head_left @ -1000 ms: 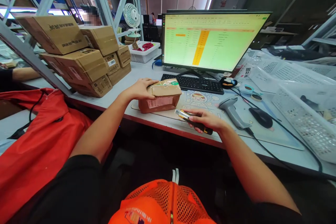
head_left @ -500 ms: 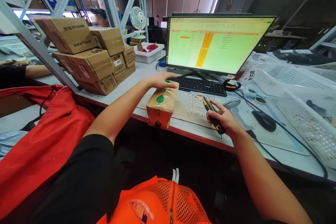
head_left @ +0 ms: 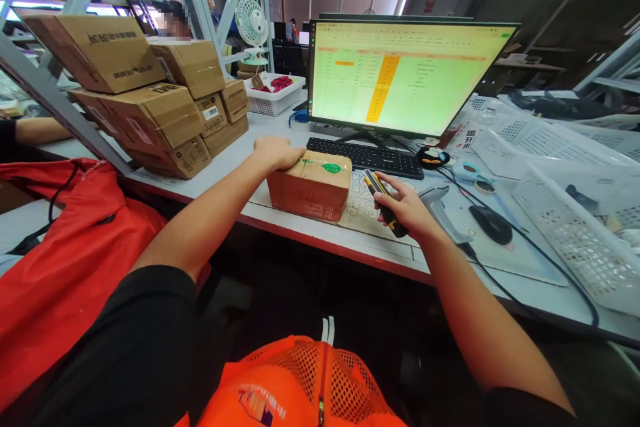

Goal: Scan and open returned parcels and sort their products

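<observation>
A small taped cardboard box (head_left: 310, 185) with a green sticker lies flat on the desk mat in front of the keyboard (head_left: 369, 157). My left hand (head_left: 273, 152) rests on the box's far left top corner, fingers curled over the edge. To the right of the box, my right hand (head_left: 404, 207) is closed round a yellow and black utility knife (head_left: 379, 191), whose tip points up and left toward the box without touching it.
A stack of cardboard boxes (head_left: 150, 103) stands at the left of the desk. Behind the keyboard is a monitor (head_left: 405, 77). A barcode scanner (head_left: 440, 210), a mouse (head_left: 491, 223) and white baskets (head_left: 575, 227) lie to the right. Another person's arm (head_left: 35, 130) is at far left.
The box was tipped up and turned over the desk edge, and now lies flat with another face up. My right hand with the knife lifted and moved closer to the box.
</observation>
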`<action>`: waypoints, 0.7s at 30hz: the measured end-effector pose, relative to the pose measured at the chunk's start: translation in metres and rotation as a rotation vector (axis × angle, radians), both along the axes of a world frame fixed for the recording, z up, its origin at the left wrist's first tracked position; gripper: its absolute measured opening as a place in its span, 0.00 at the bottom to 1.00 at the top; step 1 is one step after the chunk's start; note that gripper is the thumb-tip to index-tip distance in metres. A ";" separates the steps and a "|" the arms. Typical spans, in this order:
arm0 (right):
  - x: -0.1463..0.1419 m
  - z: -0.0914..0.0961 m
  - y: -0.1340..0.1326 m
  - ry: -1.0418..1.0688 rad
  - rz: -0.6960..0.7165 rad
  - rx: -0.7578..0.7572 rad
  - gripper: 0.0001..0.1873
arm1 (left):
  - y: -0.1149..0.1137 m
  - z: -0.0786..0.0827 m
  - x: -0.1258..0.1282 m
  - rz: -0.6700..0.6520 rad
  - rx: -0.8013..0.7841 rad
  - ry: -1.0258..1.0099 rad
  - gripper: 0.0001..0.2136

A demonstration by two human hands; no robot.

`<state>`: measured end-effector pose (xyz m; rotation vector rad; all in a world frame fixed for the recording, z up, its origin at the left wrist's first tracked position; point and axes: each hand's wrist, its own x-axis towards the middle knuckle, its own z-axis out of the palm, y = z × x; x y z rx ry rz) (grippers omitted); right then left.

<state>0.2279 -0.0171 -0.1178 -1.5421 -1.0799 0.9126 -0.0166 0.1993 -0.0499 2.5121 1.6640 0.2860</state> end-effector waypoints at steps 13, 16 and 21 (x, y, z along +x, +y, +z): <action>-0.011 -0.004 0.017 0.042 0.073 0.055 0.49 | -0.008 -0.013 -0.002 0.053 -0.098 -0.047 0.34; -0.011 -0.006 0.011 0.097 0.097 0.025 0.52 | -0.009 -0.013 -0.003 0.059 -0.106 -0.055 0.33; -0.023 -0.011 -0.007 0.149 0.111 0.009 0.55 | -0.008 -0.014 -0.001 0.064 -0.110 -0.069 0.33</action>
